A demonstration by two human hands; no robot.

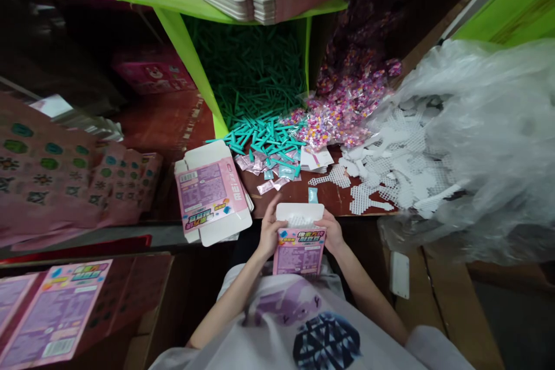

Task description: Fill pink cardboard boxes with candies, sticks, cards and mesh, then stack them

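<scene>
A pink and purple printed box is held upright close to my shirt, its white top flap raised. My left hand grips the box's left edge near the opening. On the opposite edge my right hand is closed, thumb close to the flap. Something white and mesh-like shows in the mouth of the box; how much lies inside is hidden. Just beyond the flap lies a small blue packet. To the left rest flattened pink boxes with white flaps, overlapping at the table edge.
Teal pens or sticks spill from a green-edged bin. Bags of colourful beads, white mesh pieces and clear plastic fill the right. Small pink packets and white cards lie mid-table. More printed boxes stand lower left.
</scene>
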